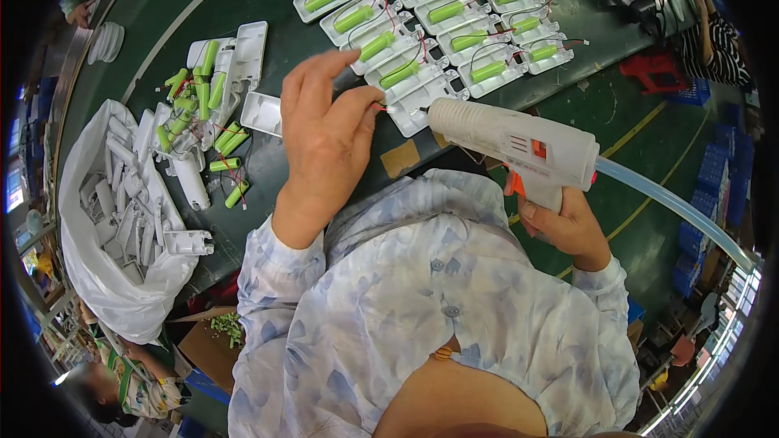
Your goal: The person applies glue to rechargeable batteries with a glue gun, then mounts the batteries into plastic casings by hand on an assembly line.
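My right hand (572, 231) grips a white hot glue gun (503, 136) by its handle, fingers at the orange trigger. The gun's nozzle tip sits over the near white plastic housing (418, 113), close to the table edge. Over the left part of that housing, my left hand (324, 126) has thumb and index finger pinched together, with a bit of red wire (381, 107) at their tips. The other fingers are lifted. Beyond stand rows of white housings, each holding a green battery (399, 74) with thin wires. A thick translucent bluish tube (677, 204) runs from the gun's back.
Left of my hand lies a pile of wired green batteries (185, 101) with loose white housings (248, 53). A white plastic bag (85, 264) of white parts stands at the table's left. A red tool (653, 71) lies far right. Other people are around the edges.
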A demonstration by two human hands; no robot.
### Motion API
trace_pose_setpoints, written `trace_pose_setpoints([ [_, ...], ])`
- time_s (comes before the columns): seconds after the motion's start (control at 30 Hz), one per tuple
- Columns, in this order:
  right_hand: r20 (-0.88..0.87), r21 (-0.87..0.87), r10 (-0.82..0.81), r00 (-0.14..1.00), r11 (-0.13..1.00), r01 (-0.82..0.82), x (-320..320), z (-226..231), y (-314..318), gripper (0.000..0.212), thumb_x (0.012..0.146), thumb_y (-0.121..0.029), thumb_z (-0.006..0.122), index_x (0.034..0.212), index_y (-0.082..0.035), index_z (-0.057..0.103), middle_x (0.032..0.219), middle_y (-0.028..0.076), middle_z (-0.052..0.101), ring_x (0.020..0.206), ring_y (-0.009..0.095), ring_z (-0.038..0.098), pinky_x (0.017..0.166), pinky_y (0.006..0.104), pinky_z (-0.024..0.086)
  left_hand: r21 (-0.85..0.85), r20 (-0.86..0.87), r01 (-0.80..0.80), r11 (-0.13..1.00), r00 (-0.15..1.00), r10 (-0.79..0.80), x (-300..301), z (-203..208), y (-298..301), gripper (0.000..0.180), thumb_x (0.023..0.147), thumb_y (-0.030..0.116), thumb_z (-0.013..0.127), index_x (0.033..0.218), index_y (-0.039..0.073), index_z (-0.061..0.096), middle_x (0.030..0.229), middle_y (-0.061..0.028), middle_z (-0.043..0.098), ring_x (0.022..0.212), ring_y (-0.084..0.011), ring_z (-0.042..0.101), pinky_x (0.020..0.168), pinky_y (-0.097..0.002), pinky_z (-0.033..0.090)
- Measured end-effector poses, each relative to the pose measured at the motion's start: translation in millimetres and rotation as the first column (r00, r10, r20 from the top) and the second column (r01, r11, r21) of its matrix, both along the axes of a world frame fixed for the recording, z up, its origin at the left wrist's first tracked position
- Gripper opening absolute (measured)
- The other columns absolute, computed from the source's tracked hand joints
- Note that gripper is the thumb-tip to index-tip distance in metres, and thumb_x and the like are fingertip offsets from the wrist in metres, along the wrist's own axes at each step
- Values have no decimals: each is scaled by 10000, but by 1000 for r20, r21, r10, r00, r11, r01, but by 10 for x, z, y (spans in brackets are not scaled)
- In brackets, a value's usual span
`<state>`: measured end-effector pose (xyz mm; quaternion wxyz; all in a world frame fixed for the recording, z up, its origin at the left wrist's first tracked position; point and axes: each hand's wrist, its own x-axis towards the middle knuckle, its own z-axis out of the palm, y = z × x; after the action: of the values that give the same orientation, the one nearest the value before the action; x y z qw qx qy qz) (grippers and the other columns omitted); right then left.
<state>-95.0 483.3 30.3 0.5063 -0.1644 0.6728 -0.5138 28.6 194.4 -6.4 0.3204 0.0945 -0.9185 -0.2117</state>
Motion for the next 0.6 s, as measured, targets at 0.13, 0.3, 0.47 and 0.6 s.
trace_pose_setpoints([
  [0.13, 44, 9, -25, 999, 1000, 25, 1, -56, 40, 476, 868, -171, 625, 1296, -17, 485, 991, 47, 583, 662, 95, 529, 564, 245, 446, 48, -8, 52, 997, 999, -51, -240, -80, 82, 161, 693, 54, 788, 837, 48, 717, 1353, -167, 549, 1322, -436, 424, 1046, -496, 368],
  [0.3, 68, -35, -42, 997, 998, 45, -51, -66, 87, 474, 873, -158, 629, 1304, -13, 497, 998, 38, 586, 692, 87, 527, 588, 244, 453, 64, 0, 80, 995, 997, -81, -459, -237, 196, 126, 706, 91, 790, 812, 66, 726, 1373, -163, 532, 1361, -432, 379, 1061, -593, 318],
  [0.47, 137, -79, -33, 990, 996, 44, -51, -62, 171, 565, 897, -188, 657, 1390, 4, 456, 1067, 50, 617, 724, 90, 536, 635, 244, 460, 32, 150, 41, 999, 988, -46, -500, -220, 289, 110, 722, 105, 793, 817, 108, 738, 1445, -135, 490, 1420, -419, 319, 1083, -637, 263],
  [0.6, 133, -94, -22, 991, 995, 34, -72, -93, 198, 550, 902, -171, 644, 1389, 0, 456, 1066, 36, 617, 742, 91, 539, 646, 246, 462, 17, 155, 29, 999, 987, -31, -516, -307, 313, 108, 713, 112, 802, 799, 132, 739, 1460, -123, 477, 1435, -413, 299, 1068, -681, 247],
])
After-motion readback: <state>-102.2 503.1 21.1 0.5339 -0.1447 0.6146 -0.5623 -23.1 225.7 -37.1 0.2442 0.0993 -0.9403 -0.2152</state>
